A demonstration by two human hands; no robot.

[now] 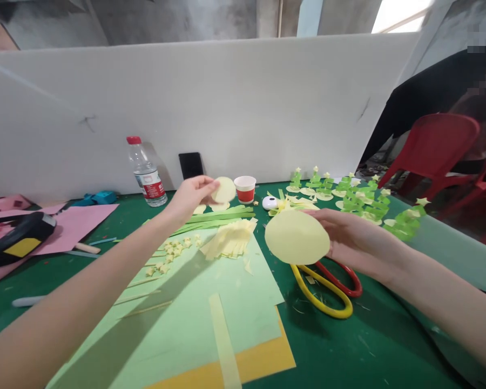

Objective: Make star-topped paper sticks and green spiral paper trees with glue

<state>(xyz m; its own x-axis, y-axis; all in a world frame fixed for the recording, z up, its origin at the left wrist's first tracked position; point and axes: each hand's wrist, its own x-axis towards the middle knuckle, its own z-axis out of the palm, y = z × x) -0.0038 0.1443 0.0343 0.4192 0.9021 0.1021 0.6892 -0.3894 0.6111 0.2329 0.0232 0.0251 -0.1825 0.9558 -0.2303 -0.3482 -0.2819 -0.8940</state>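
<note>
Between the thumb and fingers of my left hand (pixel 194 195) is a small pale yellow paper circle (pixel 225 190), held up over the back of the table. My right hand (pixel 356 237) grips a larger pale yellow paper circle (pixel 296 236) by its right edge; most of the fingers are hidden behind it. Below that circle lie scissors (pixel 328 300) with one yellow and one red handle loop, their blades covered from view. Pale green sheets (pixel 194 302) carry small folded paper stars (pixel 174 251), a fringed yellow paper piece (pixel 233 237) and a yellow strip (pixel 223 340).
Several small green paper trees (pixel 360 200) topped with stars stand at the back right. A water bottle (pixel 148 178), a phone (pixel 190 165) and a paper cup (pixel 245 189) are near the white board (pixel 210 108). Pink paper (pixel 81 221) and a black tool (pixel 20 237) lie left.
</note>
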